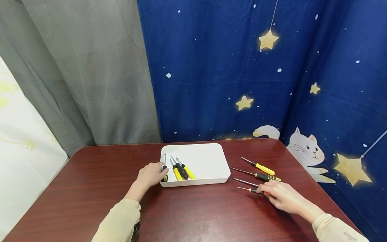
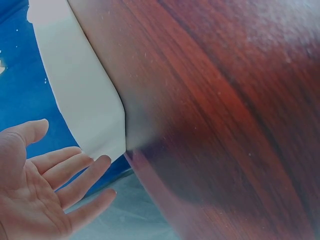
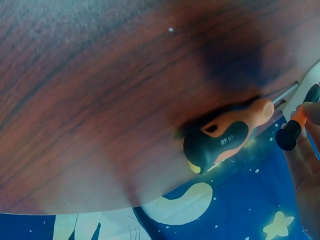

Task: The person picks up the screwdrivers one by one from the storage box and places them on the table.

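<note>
My left hand (image 1: 152,173) is at the left end of a white tray (image 1: 208,161). In the left wrist view its fingers (image 2: 80,187) are spread, fingertips by the tray's outer wall. A black-and-yellow screwdriver (image 1: 165,177) lies in the tray beside that thumb; whether they touch I cannot tell. My right hand (image 1: 282,195) pinches the handle of a slim black-and-orange screwdriver (image 3: 299,122), its shaft pointing left. A thicker orange-and-black screwdriver (image 3: 225,137) lies on the table beside that hand; in the head view the hand hides its handle.
Several more screwdrivers with yellow or black handles (image 1: 181,171) lie in the tray's left half. Right of the tray lie a yellow screwdriver (image 1: 264,168) and a black one with yellow dots (image 1: 267,177). Curtains (image 1: 208,67) hang behind the dark red table (image 1: 193,211).
</note>
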`<state>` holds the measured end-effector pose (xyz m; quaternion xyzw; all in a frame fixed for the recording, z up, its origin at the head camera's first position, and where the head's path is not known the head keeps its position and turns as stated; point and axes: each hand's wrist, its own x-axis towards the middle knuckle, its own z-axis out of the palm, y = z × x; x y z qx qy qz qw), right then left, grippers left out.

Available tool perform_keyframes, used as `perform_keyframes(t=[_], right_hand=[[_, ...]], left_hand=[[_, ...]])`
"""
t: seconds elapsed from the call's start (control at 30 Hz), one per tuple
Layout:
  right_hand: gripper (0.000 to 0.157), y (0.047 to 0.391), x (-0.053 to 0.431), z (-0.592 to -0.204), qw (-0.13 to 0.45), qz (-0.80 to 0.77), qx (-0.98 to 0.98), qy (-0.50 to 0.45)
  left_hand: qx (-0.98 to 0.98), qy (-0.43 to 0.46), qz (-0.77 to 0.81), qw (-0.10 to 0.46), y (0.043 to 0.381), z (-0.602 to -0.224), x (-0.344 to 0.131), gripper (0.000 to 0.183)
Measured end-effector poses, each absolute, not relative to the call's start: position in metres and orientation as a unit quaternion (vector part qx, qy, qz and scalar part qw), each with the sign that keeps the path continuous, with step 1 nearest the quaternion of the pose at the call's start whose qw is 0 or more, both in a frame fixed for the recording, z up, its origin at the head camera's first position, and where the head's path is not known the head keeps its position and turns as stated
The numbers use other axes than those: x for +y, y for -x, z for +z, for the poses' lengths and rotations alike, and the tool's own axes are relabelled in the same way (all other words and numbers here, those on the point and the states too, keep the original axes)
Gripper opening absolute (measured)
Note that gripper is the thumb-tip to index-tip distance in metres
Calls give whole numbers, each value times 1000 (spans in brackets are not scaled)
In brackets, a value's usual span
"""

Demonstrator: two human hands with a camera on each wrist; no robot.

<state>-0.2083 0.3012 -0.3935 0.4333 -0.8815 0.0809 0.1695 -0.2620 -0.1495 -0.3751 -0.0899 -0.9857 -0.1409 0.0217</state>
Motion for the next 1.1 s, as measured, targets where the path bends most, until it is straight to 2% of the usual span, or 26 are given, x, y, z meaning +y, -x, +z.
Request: perform_keyframes(t=[1.1], right_hand=[[35, 204, 306, -409, 132, 80, -900, -408]], left_hand=[[-986, 90, -136, 22, 263, -376, -149, 34]])
